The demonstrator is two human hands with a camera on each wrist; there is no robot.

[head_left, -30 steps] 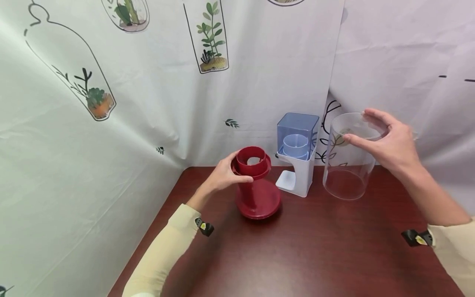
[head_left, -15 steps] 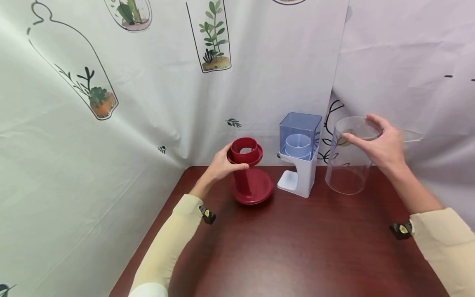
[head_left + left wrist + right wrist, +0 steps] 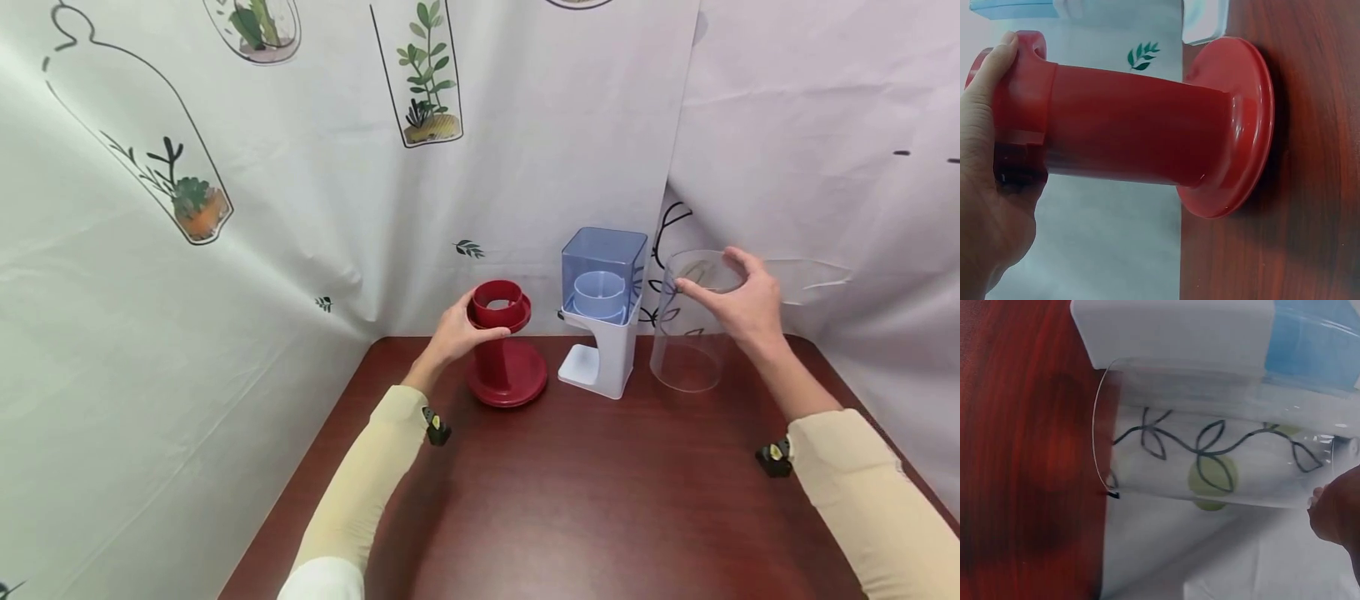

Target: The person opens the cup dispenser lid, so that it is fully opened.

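Note:
My left hand (image 3: pixel 452 335) grips the top collar of a red dispenser stand (image 3: pixel 491 362), thumb across its front. The stand is upright near the table's back edge. Its thick column and round foot show in the left wrist view, where the left hand (image 3: pixel 994 194) wraps the collar. To the right, my right hand (image 3: pixel 744 310) holds a clear open cylinder (image 3: pixel 678 350) by its upper rim, thumb and fingers apart across it. The right wrist view shows the cylinder (image 3: pixel 1210 469) with part of the right hand (image 3: pixel 1342 509); whether its bottom touches the table cannot be told.
Between the two held things stands a small white dispenser (image 3: pixel 617 358) with a translucent blue square top (image 3: pixel 607 250). The dark red table (image 3: pixel 570 500) ends at a white printed curtain (image 3: pixel 540 150) behind. The curtain also hangs along the left side.
The red stand has gone farther back on the table in my left hand. My right hand has brought the clear cylinder slightly left, closer to the white dispenser. Both hands keep their hold.

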